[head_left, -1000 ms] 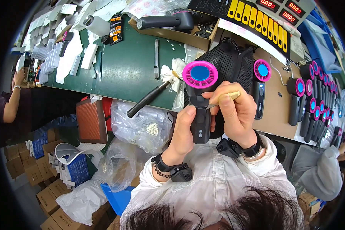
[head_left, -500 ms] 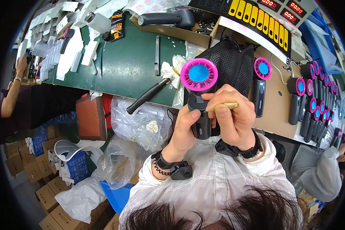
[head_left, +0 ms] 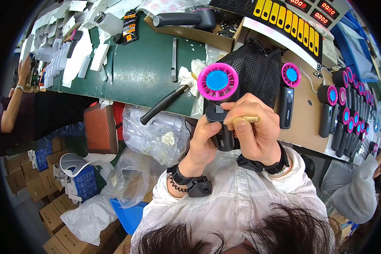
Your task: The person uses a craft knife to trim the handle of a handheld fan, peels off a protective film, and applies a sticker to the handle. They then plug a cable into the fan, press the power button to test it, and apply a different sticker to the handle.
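A dark handheld fan (head_left: 217, 80) with a magenta ring and blue centre is held upright in front of my chest. My left hand (head_left: 203, 143) is closed around its dark handle, with the thumb near the upper part. My right hand (head_left: 258, 127) is pressed close to the handle's top, pinching a small pale-yellow piece (head_left: 251, 119) whose kind I cannot make out. Its fingertips touch the fan just under the head. Behind it lies a black mesh bag (head_left: 258, 63). Another such fan (head_left: 286, 106) lies on the brown board to the right.
A black-handled tool with white cloth (head_left: 165, 103) sits at the green table's edge. Several fans (head_left: 351, 118) stand in rows at right. Farther back are an open carton (head_left: 224, 42) and a yellow-and-black strip (head_left: 283, 23). At far left, another person's hand (head_left: 24, 70) shows.
The fan and both hands have shifted slightly left, the fan tilting a little. My right hand still pinches the pale piece. The other person's hand at far left has moved slightly.
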A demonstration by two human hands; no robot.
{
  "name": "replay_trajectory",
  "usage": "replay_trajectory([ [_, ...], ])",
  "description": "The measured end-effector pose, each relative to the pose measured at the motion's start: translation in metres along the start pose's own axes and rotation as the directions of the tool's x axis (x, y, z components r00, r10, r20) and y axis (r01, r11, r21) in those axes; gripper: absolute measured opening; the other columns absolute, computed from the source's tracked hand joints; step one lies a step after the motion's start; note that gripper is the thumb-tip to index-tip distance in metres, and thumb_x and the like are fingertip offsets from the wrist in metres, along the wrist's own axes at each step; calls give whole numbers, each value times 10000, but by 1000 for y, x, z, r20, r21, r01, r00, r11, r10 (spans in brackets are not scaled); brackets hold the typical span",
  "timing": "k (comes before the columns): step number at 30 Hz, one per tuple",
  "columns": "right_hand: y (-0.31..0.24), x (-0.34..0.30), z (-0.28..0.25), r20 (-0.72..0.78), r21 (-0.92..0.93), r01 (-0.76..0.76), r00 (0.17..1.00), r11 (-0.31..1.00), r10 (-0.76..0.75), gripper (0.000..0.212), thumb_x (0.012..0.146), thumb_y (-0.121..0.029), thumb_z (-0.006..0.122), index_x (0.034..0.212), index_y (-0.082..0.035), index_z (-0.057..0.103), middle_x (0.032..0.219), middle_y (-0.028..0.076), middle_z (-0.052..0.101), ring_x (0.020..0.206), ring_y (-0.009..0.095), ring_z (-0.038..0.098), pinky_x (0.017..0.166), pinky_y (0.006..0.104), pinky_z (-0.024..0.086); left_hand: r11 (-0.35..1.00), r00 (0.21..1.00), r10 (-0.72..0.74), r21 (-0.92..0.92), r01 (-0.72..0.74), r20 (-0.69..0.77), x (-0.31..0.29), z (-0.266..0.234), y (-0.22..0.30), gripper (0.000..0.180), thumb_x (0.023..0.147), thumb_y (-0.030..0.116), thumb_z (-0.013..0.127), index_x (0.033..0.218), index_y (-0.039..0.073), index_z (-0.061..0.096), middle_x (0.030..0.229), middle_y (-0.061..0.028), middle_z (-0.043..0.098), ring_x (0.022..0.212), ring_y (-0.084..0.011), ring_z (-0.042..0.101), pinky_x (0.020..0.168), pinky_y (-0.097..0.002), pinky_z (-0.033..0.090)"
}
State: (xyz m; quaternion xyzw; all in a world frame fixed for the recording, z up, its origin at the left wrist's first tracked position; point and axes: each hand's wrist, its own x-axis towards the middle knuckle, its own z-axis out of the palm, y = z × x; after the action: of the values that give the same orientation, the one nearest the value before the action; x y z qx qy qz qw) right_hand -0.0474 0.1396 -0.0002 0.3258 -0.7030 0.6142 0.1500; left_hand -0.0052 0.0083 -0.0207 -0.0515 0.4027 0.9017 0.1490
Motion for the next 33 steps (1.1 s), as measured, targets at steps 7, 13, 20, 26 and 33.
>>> replay_trajectory([
  [7, 0, 0, 0, 14, -2, 27, 1000, 1000, -27, 138, 882, -83, 483, 839, 28, 554, 650, 75, 558, 573, 160, 502, 709, 392, 527, 999, 999, -37, -34, 36, -32, -2, -4, -3, 344, 757, 247, 468, 1012, 25, 534, 924, -34, 559, 862, -126, 536, 775, -259, 420],
  [13, 0, -1, 1, 12, -18, 38, 999, 999, -38, 140, 880, -81, 485, 829, 29, 555, 657, 78, 564, 579, 167, 508, 705, 397, 530, 996, 992, -71, -66, 64, -103, -4, -3, -4, 343, 751, 232, 476, 1029, 43, 541, 930, -24, 561, 888, -122, 523, 801, -255, 400],
  [20, -1, -1, 1, 5, -16, 32, 999, 999, -32, 139, 884, -84, 479, 842, 29, 549, 659, 77, 557, 574, 160, 503, 717, 395, 529, 992, 993, -87, -98, 79, -77, -4, -6, -5, 349, 745, 221, 470, 1033, 39, 544, 946, -42, 571, 882, -143, 542, 803, -275, 419],
  [26, -1, -3, -2, -36, 102, -48, 998, 994, 52, 181, 934, -136, 411, 894, 9, 512, 658, 63, 515, 553, 128, 462, 755, 399, 519, 997, 999, -39, -67, 40, 16, 0, 1, 3, 413, 720, 271, 485, 1011, -17, 544, 908, -103, 586, 829, -205, 578, 779, -319, 458],
  [33, 2, -2, -8, -149, 566, -212, 924, 797, 352, 210, 960, -161, 362, 928, -6, 499, 722, 86, 522, 575, 128, 484, 794, 391, 511, 988, 994, -92, -120, 98, 56, 10, 3, 3, 480, 690, 320, 510, 979, -62, 538, 868, -152, 582, 786, -250, 579, 750, -345, 470],
])
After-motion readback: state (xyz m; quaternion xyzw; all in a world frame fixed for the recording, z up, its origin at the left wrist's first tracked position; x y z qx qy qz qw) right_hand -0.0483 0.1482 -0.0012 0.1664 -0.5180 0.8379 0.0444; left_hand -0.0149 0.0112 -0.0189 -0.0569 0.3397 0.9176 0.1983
